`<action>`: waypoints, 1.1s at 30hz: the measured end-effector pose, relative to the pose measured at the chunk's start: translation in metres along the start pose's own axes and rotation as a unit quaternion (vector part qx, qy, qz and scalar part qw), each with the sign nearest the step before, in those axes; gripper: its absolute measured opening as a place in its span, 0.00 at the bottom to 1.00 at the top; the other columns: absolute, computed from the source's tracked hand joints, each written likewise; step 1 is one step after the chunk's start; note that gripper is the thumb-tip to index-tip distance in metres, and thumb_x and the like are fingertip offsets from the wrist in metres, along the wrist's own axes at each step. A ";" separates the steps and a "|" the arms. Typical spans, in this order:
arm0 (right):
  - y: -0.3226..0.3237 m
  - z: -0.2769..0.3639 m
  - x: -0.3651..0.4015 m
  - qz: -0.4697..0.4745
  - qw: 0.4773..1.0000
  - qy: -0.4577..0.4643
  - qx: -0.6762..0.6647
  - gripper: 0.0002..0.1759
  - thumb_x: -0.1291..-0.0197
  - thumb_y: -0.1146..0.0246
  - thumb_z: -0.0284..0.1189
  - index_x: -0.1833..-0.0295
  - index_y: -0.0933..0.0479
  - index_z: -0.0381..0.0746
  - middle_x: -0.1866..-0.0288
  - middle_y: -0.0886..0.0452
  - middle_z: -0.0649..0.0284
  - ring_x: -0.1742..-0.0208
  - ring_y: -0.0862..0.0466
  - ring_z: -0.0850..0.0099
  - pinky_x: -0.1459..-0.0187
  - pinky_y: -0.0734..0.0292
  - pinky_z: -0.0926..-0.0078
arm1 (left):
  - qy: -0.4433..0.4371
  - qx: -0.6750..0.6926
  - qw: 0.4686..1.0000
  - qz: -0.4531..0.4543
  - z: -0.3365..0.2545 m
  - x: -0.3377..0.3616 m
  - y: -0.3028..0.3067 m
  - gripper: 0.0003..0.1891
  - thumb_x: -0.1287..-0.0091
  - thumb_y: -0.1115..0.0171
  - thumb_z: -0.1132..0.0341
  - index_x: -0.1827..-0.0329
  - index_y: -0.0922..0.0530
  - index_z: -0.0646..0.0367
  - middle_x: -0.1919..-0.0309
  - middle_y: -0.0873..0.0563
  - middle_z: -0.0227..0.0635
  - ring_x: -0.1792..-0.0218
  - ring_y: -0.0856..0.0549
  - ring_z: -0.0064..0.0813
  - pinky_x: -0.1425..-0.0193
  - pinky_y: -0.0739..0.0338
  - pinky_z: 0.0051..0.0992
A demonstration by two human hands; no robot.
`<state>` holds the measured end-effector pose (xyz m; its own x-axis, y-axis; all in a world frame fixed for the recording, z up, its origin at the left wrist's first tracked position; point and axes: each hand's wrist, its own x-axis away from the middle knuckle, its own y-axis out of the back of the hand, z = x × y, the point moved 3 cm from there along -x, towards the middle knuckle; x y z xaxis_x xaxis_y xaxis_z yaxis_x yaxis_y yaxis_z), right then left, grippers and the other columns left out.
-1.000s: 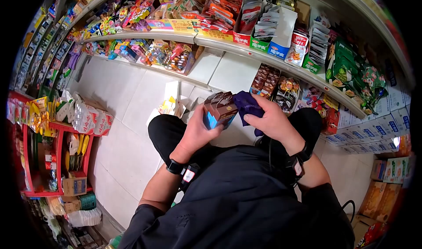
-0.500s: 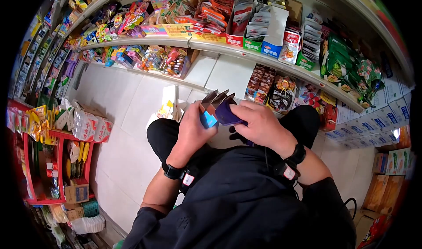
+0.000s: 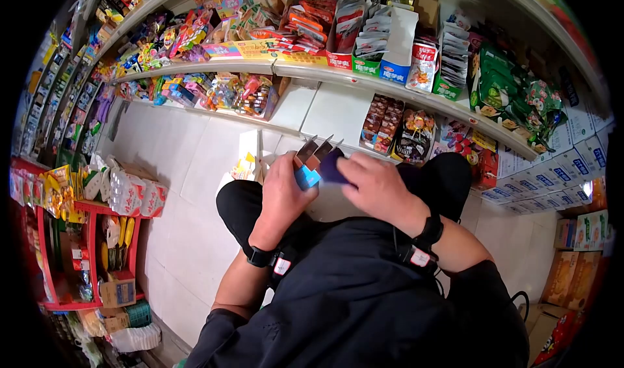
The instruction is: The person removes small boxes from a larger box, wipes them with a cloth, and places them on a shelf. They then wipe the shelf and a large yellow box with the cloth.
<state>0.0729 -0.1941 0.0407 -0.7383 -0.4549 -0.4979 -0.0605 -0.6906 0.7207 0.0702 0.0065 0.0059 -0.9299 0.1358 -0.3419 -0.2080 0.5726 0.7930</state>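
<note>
Small brown-and-blue boxes (image 3: pixel 307 175) with thin dark flaps standing up are gripped in my left hand (image 3: pixel 284 189), above my lap. My right hand (image 3: pixel 380 187) is closed on a dark purple cloth (image 3: pixel 332 167), which lies against the right side of the boxes. The cloth and fingertips are slightly blurred. How many boxes I hold cannot be made out, since my fingers cover part of them. Similar brown boxes (image 3: pixel 383 122) stand on the low shelf ahead, beside a tub of wrapped lollipops (image 3: pixel 416 134).
Shelves of bagged snacks (image 3: pixel 305 27) curve across the front, their metal edge (image 3: pixel 286 66) overhanging the low shelf. A red rack (image 3: pixel 97 257) stands on the left. Stacked white-and-blue cartons (image 3: pixel 552 173) line the right. An opened white carton (image 3: pixel 248 153) sits on the floor ahead.
My right hand and the purple cloth have shifted slightly, and the cloth now shows less beside the boxes. The left hand keeps its hold. The view has tilted a little.
</note>
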 end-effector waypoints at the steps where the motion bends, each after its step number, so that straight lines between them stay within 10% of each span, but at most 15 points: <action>1: 0.003 0.007 -0.002 0.028 0.997 0.051 -0.050 0.16 0.50 0.33 0.28 0.53 0.24 0.45 0.65 0.25 0.62 0.67 0.17 0.59 0.68 0.20 0.63 | -0.022 -0.008 1.000 -0.007 0.001 -0.002 -0.002 0.32 0.51 0.26 0.67 0.43 0.29 0.65 0.61 0.21 0.47 0.57 0.19 0.52 0.52 0.23 0.42; 4: 0.003 0.018 -0.002 0.022 0.975 0.116 -0.189 0.22 0.57 0.29 0.23 0.52 0.22 0.43 0.64 0.25 0.63 0.66 0.19 0.58 0.65 0.21 0.65 | -0.015 0.071 0.997 0.013 0.001 -0.004 -0.006 0.27 0.46 0.29 0.69 0.45 0.29 0.64 0.60 0.21 0.46 0.56 0.19 0.49 0.51 0.24 0.39; 8: 0.017 -0.023 0.012 -0.016 0.886 -0.188 -0.425 0.19 0.42 0.33 0.25 0.44 0.23 0.36 0.54 0.18 0.66 0.51 0.19 0.75 0.47 0.24 0.72 | 0.068 0.259 0.958 0.106 0.005 -0.001 0.008 0.27 0.44 0.31 0.70 0.41 0.31 0.62 0.54 0.19 0.37 0.52 0.18 0.35 0.46 0.23 0.33; 12: -0.004 -0.051 0.010 -0.031 0.843 -0.211 -0.494 0.32 0.40 0.31 0.28 0.32 0.31 0.33 0.43 0.21 0.65 0.44 0.22 0.78 0.38 0.29 0.76 | 0.211 0.700 0.672 0.119 0.017 0.016 -0.006 0.36 0.41 0.28 0.65 0.31 0.35 0.60 0.44 0.20 0.34 0.49 0.18 0.25 0.43 0.21 0.30; 19: -0.060 -0.041 0.019 0.060 0.760 -0.269 -0.588 0.37 0.40 0.29 0.33 0.29 0.36 0.34 0.36 0.25 0.63 0.37 0.25 0.73 0.34 0.32 0.71 | 0.278 0.782 0.528 0.176 0.000 0.029 -0.035 0.27 0.36 0.32 0.56 0.38 0.26 0.62 0.53 0.17 0.30 0.53 0.18 0.24 0.41 0.24 0.29; 24: -0.073 -0.047 0.034 0.065 0.722 -0.315 -0.612 0.36 0.39 0.33 0.29 0.27 0.38 0.35 0.32 0.28 0.63 0.33 0.27 0.72 0.31 0.35 0.70 | 0.289 0.781 0.539 0.129 0.018 0.039 -0.063 0.23 0.23 0.50 0.55 0.32 0.29 0.61 0.41 0.18 0.36 0.41 0.19 0.31 0.32 0.28 0.37; 33: -0.086 -0.038 0.022 0.076 0.719 -0.327 -0.608 0.37 0.41 0.36 0.21 0.26 0.40 0.36 0.32 0.28 0.61 0.32 0.27 0.69 0.29 0.35 0.67 | 0.252 0.787 0.550 0.125 0.014 0.037 -0.054 0.24 0.22 0.51 0.53 0.32 0.30 0.60 0.41 0.18 0.34 0.42 0.19 0.29 0.33 0.28 0.32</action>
<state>0.0875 -0.1660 -0.0510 -0.8564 -0.4905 0.1612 0.3938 -0.8225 -0.4105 0.0517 -0.0078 -0.0567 -0.9182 0.3550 0.1757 0.0968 0.6311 -0.7697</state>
